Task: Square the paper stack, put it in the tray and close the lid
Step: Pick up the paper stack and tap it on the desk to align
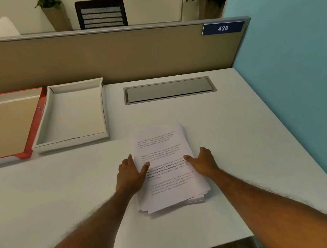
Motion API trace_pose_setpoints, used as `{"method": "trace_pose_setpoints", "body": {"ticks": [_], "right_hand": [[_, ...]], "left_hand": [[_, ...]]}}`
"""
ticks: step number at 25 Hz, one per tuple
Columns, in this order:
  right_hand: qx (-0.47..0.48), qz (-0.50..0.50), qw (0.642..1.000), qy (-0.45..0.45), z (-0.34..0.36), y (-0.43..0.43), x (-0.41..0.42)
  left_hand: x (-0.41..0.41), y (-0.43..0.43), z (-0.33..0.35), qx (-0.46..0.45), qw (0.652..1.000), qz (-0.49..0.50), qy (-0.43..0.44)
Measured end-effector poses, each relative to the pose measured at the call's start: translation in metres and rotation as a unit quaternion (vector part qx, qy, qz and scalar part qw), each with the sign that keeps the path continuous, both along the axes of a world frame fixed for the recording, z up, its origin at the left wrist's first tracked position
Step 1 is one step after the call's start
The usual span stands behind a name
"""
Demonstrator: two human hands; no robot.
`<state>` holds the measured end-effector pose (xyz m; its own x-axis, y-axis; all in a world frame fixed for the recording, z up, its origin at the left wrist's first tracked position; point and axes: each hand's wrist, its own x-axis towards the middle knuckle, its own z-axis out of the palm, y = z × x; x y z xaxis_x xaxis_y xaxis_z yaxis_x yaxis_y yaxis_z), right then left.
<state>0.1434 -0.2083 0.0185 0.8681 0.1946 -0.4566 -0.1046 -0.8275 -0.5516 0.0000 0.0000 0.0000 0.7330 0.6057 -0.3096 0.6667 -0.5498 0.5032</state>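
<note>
At a white office table (250,135), I frame a loose stack of printed paper (163,164) between both hands, ready to square it. My left hand (130,173) lies flat and open against the stack's left edge, thumb resting on the top sheet; my right hand (203,163) mirrors it on the right edge, also open, thumb on the page, fingers down beside the pile. Neither hand grips anything. The placement makes sense: the sheets are fanned, with several corners splaying out at the near end, so pressure from both sides should push them into line before any lift. The stack sits near the middle of the table, turned slightly askew, well apart from the empty white tray (72,113) waiting at the far left by the partition. Just beside that tray, touching or nearly so, its red-edged lid (7,126) lies upside down, left open so the paper can go in first. Squaring looks barely begun; the tray and lid steps remain.
</note>
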Motion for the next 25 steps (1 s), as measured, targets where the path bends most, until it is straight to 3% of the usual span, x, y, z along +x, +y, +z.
{"method": "trace_pose_setpoints", "body": {"ticks": [5, 11, 17, 25], "right_hand": [[-0.008, -0.029, 0.999, 0.035, -0.001, 0.011, 0.004], [-0.053, -0.045, 0.997, 0.033, -0.011, 0.029, -0.012], [-0.041, -0.097, 0.991, 0.085, -0.009, 0.034, 0.005], [0.073, -0.180, 0.973, 0.127, -0.003, 0.043, 0.013]], "left_hand": [[0.019, -0.009, 0.001, -0.073, 0.994, 0.062, -0.047], [0.024, -0.013, 0.002, -0.063, 0.994, 0.077, -0.038], [0.028, -0.009, 0.004, -0.034, 0.998, 0.045, 0.005], [0.029, -0.009, 0.005, -0.033, 0.998, 0.041, 0.023]]}}
